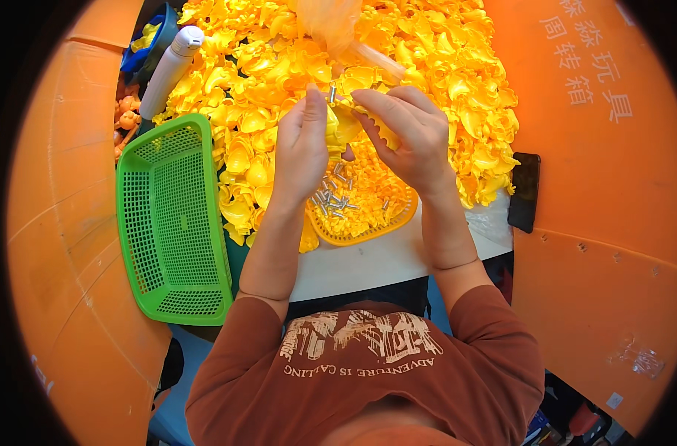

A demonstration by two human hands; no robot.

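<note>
Over the near part of the table, my left hand (305, 145) is closed around a curved yellow plastic shell (340, 128), thumb pointing up. A small silver metal pin (332, 94) stands upright at the shell's top, beside the left thumb. From the other side my right hand (416, 134) grips the shell's edge with bent fingers; its exact fingertip contact is partly hidden. Just below both hands sits a yellow basket (346, 239) with small yellow pieces and several silver pins (331, 199) in it.
A big heap of yellow plastic shells (465, 97) covers the table's far side, with a clear plastic bag (329, 22) on top. To the left are a green basket (182, 223) and a white bottle (171, 70). A black phone (525, 192) lies right, against orange panels (598, 171).
</note>
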